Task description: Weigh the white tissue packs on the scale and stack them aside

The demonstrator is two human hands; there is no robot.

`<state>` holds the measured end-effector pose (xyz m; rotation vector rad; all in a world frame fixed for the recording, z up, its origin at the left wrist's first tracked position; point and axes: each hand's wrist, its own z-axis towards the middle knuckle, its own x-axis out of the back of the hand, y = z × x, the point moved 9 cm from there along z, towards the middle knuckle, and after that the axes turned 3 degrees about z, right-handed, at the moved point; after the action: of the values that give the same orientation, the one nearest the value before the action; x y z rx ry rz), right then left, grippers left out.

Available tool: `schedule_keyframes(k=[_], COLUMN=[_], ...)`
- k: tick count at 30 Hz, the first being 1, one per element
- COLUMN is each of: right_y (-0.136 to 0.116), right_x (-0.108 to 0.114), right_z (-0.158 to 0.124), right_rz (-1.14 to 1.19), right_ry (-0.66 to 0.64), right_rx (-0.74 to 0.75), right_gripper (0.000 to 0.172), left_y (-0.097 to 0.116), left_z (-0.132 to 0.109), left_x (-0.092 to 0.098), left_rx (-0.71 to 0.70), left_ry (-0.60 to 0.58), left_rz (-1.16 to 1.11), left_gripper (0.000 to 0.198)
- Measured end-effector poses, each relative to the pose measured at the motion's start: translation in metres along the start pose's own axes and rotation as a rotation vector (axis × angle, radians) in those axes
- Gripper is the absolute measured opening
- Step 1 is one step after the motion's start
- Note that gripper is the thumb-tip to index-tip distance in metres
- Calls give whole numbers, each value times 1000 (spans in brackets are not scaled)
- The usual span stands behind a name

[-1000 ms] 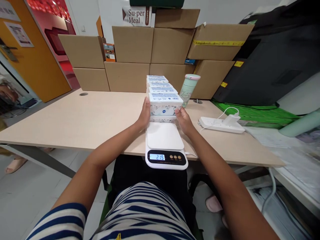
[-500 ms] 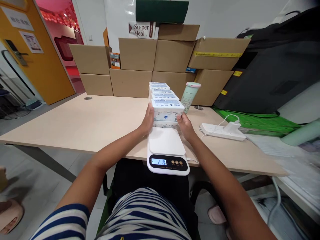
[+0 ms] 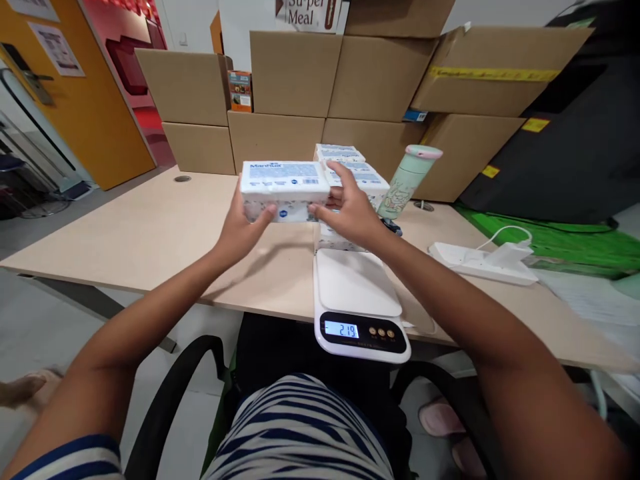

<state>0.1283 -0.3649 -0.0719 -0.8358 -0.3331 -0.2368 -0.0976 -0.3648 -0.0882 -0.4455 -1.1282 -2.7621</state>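
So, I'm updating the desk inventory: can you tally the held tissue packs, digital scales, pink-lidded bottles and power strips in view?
Held Manhua tissue packs: 1
Digital scales: 1
Pink-lidded bottles: 1
Power strips: 1
Total: 4

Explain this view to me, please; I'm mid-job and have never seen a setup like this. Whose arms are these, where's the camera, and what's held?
There is no machine here: the arms are a person's own, bare-handed. Every picture comes from one camera worn on the head, looking forward and down.

The left hand and right hand hold a Manhua tissue pack by its ends, apparently lifted above the table. Similar packs are stacked behind a white digital scale, whose display reads 2.19. Right of them are a mint-green bottle and a white power strip. Cardboard boxes line the back.
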Motion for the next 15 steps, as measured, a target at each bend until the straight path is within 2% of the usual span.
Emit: schedule_keyframes(k=[3,6,9,15], right_y=[-9,-20,-31,-48], right_x=[-25,-31,-23,11], right_z=[12,4,-10,-34], right_rz=[-66,-124,-163,-236], right_ry=[-122,-186,-202,-161], right_rx=[0,1,1,11], right_gripper=[82,80,80,79], left_y=[4,13,22,45], left_z=[-6,-19,-27,-32], left_x=[24,29,22,-1], left_rx=[14,3,-3,-51], left_ry=[34,24,-7,-67], left_rz=[23,41,43,63], left_gripper=[89,88,87,90])
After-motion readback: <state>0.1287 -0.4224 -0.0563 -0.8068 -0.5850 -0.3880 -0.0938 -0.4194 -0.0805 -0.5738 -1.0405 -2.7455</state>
